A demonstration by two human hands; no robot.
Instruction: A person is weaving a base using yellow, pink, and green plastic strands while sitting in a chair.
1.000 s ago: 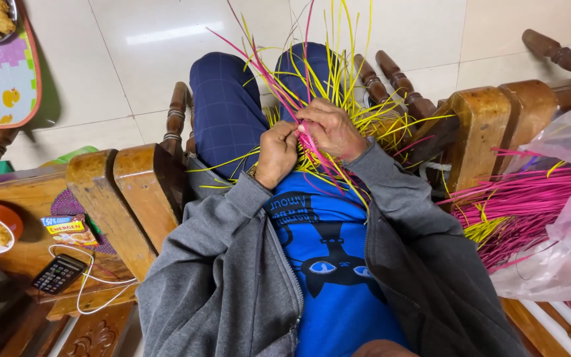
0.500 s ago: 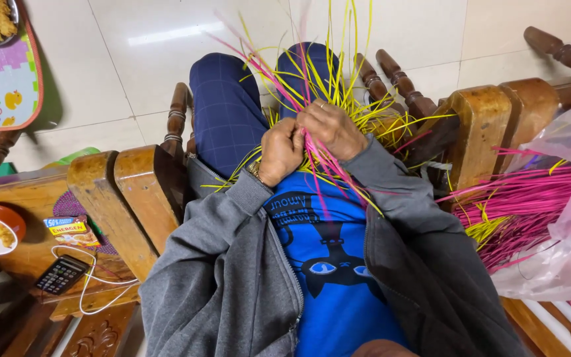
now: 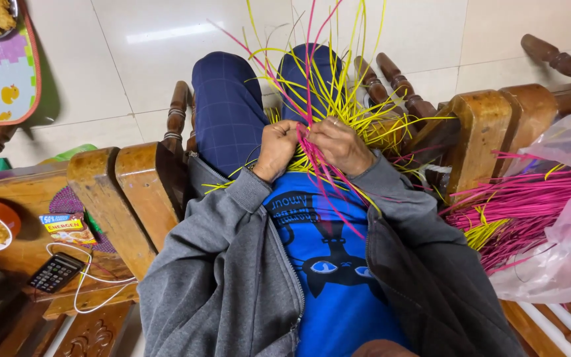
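Step in hand: you appear to be weaving or plaiting a bundle of thin yellow and pink plastic strips, gathered in your lap against the blue printed shirt.
Left hand: your left hand is curled into a fist, fingers shut tight on the strips at the gathered point.
Right hand: your right hand lies just beside the left, knuckles nearly touching, fingers folded down and pinching the strips; a ring shows on one finger.
Work position: the crossing sits between both sets of fingers; loose ends fan up and away beyond them, over the dark blue trousers, and pink ends trail back below the fingers.
Supply: more pink and yellow strips lie in a clear plastic bag, well to the right of the right fingers, on the wooden seat.
Next move, judged: keep one hand clamped while the other picks a single strip; slackening both risks losing the weave.
Surroundings: wooden armrest left of the left fingers; a phone farther left.
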